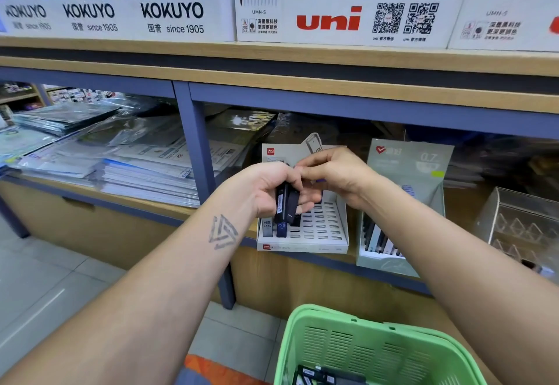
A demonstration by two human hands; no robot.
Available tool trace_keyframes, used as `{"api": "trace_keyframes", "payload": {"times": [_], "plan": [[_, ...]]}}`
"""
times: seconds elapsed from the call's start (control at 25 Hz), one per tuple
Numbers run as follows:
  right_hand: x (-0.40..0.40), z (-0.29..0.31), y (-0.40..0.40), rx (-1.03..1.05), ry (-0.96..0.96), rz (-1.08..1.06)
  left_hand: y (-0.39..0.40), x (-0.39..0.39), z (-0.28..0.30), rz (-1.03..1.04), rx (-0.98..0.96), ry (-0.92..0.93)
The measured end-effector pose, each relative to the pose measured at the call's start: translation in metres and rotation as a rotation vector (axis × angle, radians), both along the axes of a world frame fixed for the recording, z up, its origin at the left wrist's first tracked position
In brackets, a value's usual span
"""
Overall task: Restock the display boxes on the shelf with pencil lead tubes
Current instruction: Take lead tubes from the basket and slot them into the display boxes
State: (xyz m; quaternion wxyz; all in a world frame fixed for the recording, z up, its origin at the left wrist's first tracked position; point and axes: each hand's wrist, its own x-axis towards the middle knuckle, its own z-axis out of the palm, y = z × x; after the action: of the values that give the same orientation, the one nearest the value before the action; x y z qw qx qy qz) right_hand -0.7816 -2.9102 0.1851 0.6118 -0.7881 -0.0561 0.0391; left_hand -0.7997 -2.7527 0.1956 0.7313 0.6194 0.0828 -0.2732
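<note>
Wood-edged shelf (302, 85) with blue-grey frame across full width; upper tier loaded with white KOKUYO box (121, 15) and uni box (348, 18) of pens. Lower bay, left of upright: stacks of plastic-wrapped paper (121, 155). Lower bay, right of upright: white display box (320, 233), then pale green box (405, 203) marked 0.7 just beside it on the right, then clear acrylic holder (520, 227) at far right.

Green basket (375, 345) at bottom of view, below the hands, slotted walls; a few dark tubes (317, 374) lying on its floor.

White display box: slotted grid insert, mostly bare slots; two tubes upright at left end, one grey marked HB 0.5 (267, 227), one blue marked 0.5 (282, 229). Pale green box: row of tubes, dark and light, standing in its lower part.

Left hand (272, 186) in front of white box, fingers curled round a bunch of black lead tubes (286, 203), held roughly upright, lower ends just above left part of grid. Triangle tattoo (223, 231) on left forearm.

Right hand (335, 170) just right of left hand, fingertips meeting it at top of bunch, fingers bent in a pinch; a purple sliver shows under the fingers; what is pinched cannot be told.
</note>
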Motion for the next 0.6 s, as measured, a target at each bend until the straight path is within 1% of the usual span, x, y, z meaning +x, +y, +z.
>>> {"api": "trace_keyframes", "payload": {"times": [0.04, 0.16, 0.24, 0.32, 0.44, 0.48, 0.52, 0.6], "plan": [[0.0, -0.001, -0.002, 0.032, 0.006, -0.012, 0.001, -0.001, 0.0, -0.025, -0.001, 0.002], [-0.002, -0.002, -0.01, 0.169, 0.029, -0.074, 0.007, 0.0, 0.003, -0.089, 0.085, -0.01], [-0.003, -0.003, -0.017, 0.288, 0.062, -0.084, 0.01, 0.002, 0.004, -0.091, 0.113, -0.002], [-0.004, -0.002, -0.022, 0.331, 0.079, -0.087, 0.01, 0.003, 0.003, -0.065, 0.09, 0.011], [-0.005, -0.003, -0.024, 0.35, 0.066, -0.09, 0.007, 0.006, 0.0, -0.021, 0.006, 0.018], [-0.005, -0.002, -0.025, 0.332, 0.042, -0.097, 0.007, 0.006, 0.0, -0.031, 0.006, 0.016], [-0.004, -0.002, -0.026, 0.288, 0.009, -0.11, 0.006, 0.005, 0.0, -0.051, 0.029, 0.006], [-0.002, 0.002, -0.028, 0.176, -0.065, -0.153, 0.008, 0.007, 0.001, -0.05, 0.152, -0.059]]}}
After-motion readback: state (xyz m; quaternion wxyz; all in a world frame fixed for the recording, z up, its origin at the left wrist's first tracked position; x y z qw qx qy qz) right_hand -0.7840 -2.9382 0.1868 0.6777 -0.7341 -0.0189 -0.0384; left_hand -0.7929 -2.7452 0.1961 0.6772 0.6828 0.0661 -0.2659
